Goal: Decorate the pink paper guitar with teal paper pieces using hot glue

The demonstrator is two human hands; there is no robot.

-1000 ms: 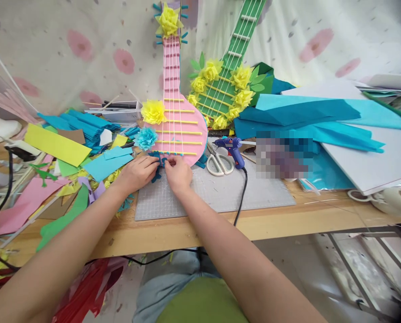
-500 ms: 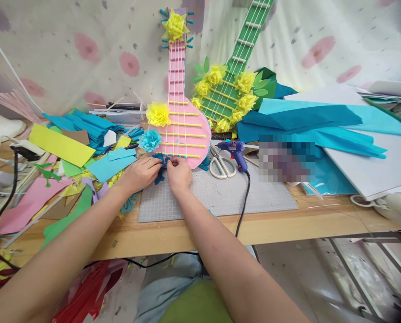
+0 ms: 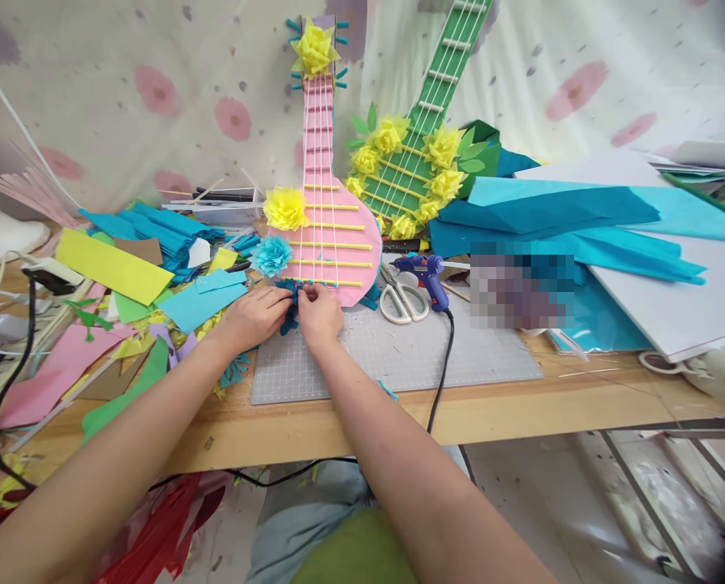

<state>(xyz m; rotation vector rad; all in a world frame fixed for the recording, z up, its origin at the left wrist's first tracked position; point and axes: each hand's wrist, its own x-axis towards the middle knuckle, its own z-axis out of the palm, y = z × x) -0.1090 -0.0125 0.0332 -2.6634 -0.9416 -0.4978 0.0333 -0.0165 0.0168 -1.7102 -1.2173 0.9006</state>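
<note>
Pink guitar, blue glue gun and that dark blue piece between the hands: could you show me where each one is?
Pink guitar (image 3: 347,236), head view: front of its body.
Blue glue gun (image 3: 427,274), head view: middle of its casing.
Dark blue piece (image 3: 288,319), head view: its lower part.

Arms (image 3: 387,430) stretched forward, left hand (image 3: 254,315) near right hand (image 3: 321,316) (fingers (image 3: 279,297) bent)

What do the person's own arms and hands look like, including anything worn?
The left arm and right arm are bare, with no sleeve in view. The left hand and right hand have no gloves, and no watch or bracelet shows. Any finer markings are too small to tell. A green top and pale blue trousers show below.
</note>
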